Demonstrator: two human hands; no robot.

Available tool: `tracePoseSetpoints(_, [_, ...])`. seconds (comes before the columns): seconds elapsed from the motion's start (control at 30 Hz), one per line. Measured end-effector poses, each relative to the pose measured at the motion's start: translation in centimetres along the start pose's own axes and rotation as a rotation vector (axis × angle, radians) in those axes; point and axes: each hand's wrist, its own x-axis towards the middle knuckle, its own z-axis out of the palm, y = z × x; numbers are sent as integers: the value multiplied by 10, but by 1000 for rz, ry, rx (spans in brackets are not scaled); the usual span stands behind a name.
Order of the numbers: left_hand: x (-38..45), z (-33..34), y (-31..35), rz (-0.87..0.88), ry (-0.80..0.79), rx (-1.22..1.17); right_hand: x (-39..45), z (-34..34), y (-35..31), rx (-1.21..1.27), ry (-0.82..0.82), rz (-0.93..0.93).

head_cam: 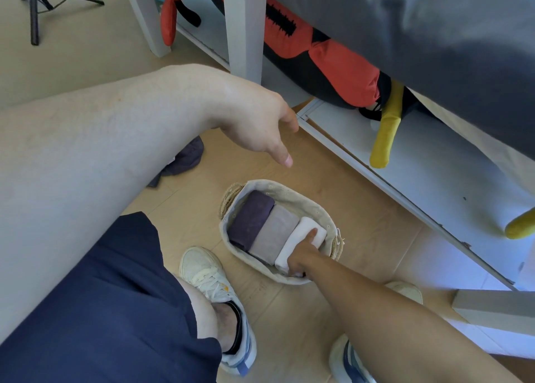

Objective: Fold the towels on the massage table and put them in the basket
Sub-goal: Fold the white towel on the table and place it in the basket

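A cloth-lined woven basket sits on the wooden floor beside the massage table. Three folded towels lie side by side in it: a dark purple towel, a grey-lilac towel and a white towel. My right hand reaches into the basket's right end and grips the white towel, thumb on top, the other fingers hidden at its side. My left hand hangs in the air above and left of the basket, fingers relaxed and holding nothing.
The massage table's grey top and white leg stand close behind the basket. Its low shelf carries a red, black and yellow plush toy. A dark cloth lies on the floor at left. My shoes flank the basket; a tripod stands far left.
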Motion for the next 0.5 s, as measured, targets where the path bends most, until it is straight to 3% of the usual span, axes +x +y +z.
tracePoseSetpoints(0.13, [0,-2,1,0,4,3,-12,-27,2,-373,40,-94])
tracePoseSetpoints(0.3, [-3,-4,3,-1,23,42,-9,-49,17,-363,369,-276])
tracePoseSetpoints(0.5, [-1,-4,4,6,56,73,9,-10,33,-485,471,-296])
